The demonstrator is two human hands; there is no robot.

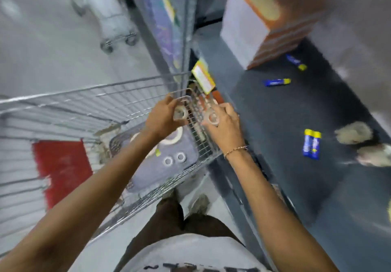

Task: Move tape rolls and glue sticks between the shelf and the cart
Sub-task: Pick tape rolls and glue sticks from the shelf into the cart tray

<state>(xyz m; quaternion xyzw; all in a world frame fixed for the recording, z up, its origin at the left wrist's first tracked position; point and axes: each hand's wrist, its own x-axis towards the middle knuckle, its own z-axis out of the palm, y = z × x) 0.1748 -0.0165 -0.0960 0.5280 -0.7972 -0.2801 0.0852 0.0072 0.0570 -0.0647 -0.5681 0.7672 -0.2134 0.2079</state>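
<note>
Each hand gripped a small clear tape roll: left hand over the wire cart, right hand nearer the dark shelf (to its right).

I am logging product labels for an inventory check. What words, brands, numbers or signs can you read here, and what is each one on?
No text can be read; the frame is motion-blurred.
Yellow shelf tag: pale print panel, too blurred.
Blue-and-yellow glue sticks on the shelf: markings too blurred.
Orange-and-white box: pale oval patch, no legible words.
Shirt: dark letters cut off at the bottom edge, unreadable.
Tape rolls in the left hand and right hand: no print visible.
</note>
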